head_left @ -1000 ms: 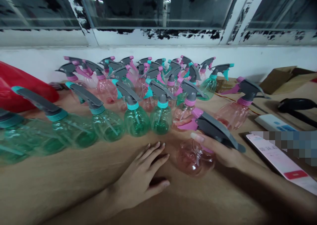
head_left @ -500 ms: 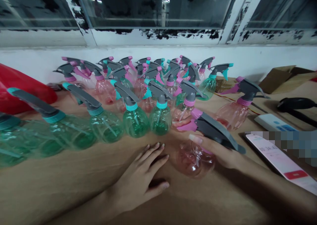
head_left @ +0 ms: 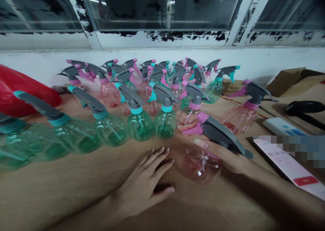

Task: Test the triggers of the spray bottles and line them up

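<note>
My right hand (head_left: 225, 153) is wrapped round the neck of a clear pink spray bottle (head_left: 198, 165) with a grey and pink trigger head. The bottle leans slightly, its nozzle pointing left. Part of its neck is hidden by my thumb and fingers. My left hand (head_left: 148, 180) lies flat on the wooden table (head_left: 76, 193), fingers spread, left of that bottle and apart from it. Just beyond my hands stand a green spray bottle (head_left: 165, 124) and another green spray bottle (head_left: 141, 126), both with teal collars.
Several pink and green spray bottles crowd the back by the wall. One pink spray bottle (head_left: 241, 117) stands at the right, near a phone (head_left: 284, 163), a white device (head_left: 281, 126), a black handheld object (head_left: 306, 107) and a cardboard box (head_left: 289, 82). Far left lies a red bag (head_left: 25, 92).
The view has shifted very slightly, so things appear a little further right. Both hands and the held spray bottle keep their places.
</note>
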The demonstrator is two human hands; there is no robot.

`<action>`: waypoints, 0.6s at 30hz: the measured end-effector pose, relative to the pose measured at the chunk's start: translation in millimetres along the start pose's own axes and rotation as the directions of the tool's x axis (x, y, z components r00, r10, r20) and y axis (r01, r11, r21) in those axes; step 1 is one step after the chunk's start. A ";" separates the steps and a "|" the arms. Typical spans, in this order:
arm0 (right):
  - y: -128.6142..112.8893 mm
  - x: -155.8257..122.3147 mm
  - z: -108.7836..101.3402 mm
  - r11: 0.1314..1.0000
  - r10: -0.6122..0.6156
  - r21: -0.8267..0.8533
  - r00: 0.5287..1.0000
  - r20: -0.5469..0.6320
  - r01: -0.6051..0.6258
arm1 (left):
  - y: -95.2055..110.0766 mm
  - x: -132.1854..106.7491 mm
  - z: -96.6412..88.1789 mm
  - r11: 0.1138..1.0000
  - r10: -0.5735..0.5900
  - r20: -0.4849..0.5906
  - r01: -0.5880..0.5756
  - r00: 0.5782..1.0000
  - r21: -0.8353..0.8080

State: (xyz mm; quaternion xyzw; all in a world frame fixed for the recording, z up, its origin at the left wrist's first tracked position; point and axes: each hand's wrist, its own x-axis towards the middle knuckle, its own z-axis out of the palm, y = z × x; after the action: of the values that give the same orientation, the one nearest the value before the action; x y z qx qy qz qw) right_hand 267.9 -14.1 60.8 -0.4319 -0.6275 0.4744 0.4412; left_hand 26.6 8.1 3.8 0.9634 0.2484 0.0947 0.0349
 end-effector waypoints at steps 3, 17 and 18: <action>-0.2 -0.9 -0.1 1.000 0.008 0.008 1.000 -0.019 -0.007 | 0.5 0.0 -0.2 1.000 0.006 0.006 -0.006 1.000 0.005; 6.5 1.0 -4.5 1.000 -0.011 -0.004 0.999 -0.038 0.010 | 0.8 -0.1 -0.3 1.000 0.000 0.016 0.000 1.000 -0.007; 7.5 1.1 -5.0 1.000 -0.020 -0.014 0.999 -0.041 0.020 | 0.9 0.0 -0.4 1.000 0.001 0.018 -0.001 1.000 -0.007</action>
State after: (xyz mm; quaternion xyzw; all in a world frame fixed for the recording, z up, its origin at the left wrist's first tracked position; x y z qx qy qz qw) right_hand 273.4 -10.6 54.4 -0.4381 -0.6256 0.4568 0.4560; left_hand 26.9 7.4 4.3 0.9642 0.2473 0.0871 0.0404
